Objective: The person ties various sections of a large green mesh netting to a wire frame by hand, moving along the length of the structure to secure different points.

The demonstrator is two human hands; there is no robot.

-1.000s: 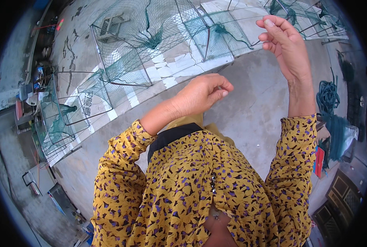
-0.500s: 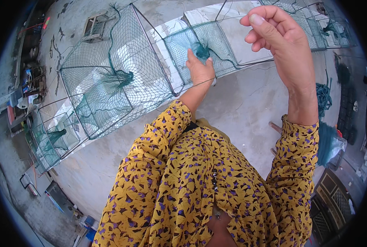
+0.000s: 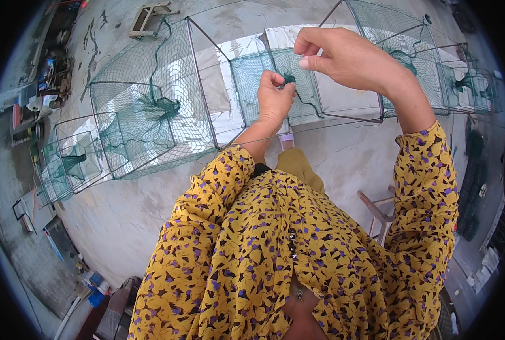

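A long folding net trap of green mesh (image 3: pixel 133 136) on dark square frames stretches across in front of me. In its middle section, dark green netting is gathered into a bunch (image 3: pixel 289 78). My left hand (image 3: pixel 274 102) is closed at that bunch, thumb and curled forefinger pinching the netting. My right hand (image 3: pixel 343 59) is raised above the trap, to the right of the left hand. Its fingers are bent and the thumb is drawn in close to them; whatever thin thing may be between them does not show. Another gathered bunch (image 3: pixel 164 107) hangs in the larger section at left.
White sheets (image 3: pixel 212 85) lie under the trap on the concrete floor (image 3: pixel 331 153). A wooden stool (image 3: pixel 377 212) stands by my right arm, and a small wooden frame (image 3: pixel 147 20) lies at the far left. Clutter (image 3: pixel 54 85) lines the left wall.
My left hand has gone from a pointing finger to a pinch at the gathered netting. The right hand has turned over and come left and lower. The view has shifted too.
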